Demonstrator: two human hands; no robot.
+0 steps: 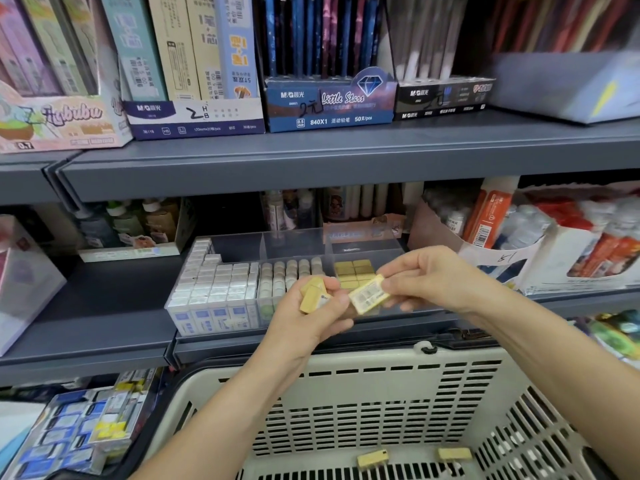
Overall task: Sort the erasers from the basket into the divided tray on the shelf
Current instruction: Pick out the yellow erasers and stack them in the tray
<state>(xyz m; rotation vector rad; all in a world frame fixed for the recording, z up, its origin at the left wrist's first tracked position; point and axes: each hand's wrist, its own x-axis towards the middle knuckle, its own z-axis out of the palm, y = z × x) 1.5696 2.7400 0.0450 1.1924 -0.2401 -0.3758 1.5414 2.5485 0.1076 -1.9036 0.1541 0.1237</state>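
Observation:
A clear divided tray (298, 237) sits on the middle shelf. White boxed erasers (214, 289) fill its left section, round beige erasers (287, 275) stand in the middle one, and yellow erasers (353, 270) lie in the right one. My left hand (311, 313) holds a few yellow erasers (312, 295) in front of the tray. My right hand (429, 275) pinches one yellow wrapped eraser (369, 297) by its end, close beside the left hand. Below, the cream basket (381, 393) holds two yellow erasers, one (372, 459) at centre and another (454, 454) to its right.
Pencil and pen display boxes (325, 109) line the upper shelf. Glue bottles and correction supplies (540, 237) stand right of the tray, small bottles (128, 226) to its left. A box of packaged erasers (83, 434) sits on the lower shelf at the left.

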